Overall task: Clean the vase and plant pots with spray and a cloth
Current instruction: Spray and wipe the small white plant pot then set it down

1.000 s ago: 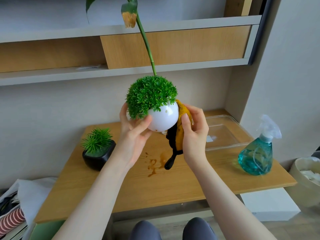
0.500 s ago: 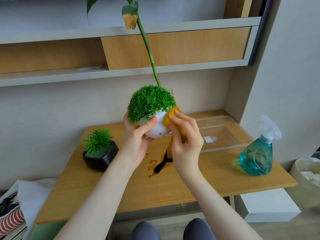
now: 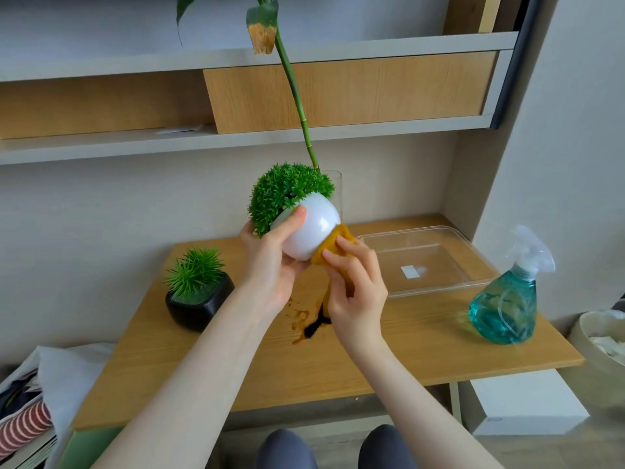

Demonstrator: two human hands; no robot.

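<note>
Tilted further leftward now, the white pot is held above the desk's middle, left hand fingers grasping its side; right hand fingers press the cloth against its underside, facing lower-right.

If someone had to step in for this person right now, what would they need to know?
Left hand: holds the white round pot in the air, tilted over.
Right hand: presses the yellow cloth against the pot's lower side.
On the table: black pot at left, spray bottle at right, clear tray behind. The glass vase with its green stalk stands behind the white pot.
Done: cannot tell for any item.
Left: finish wiping the white pot and set it down, then check the black pot and vase.
</note>
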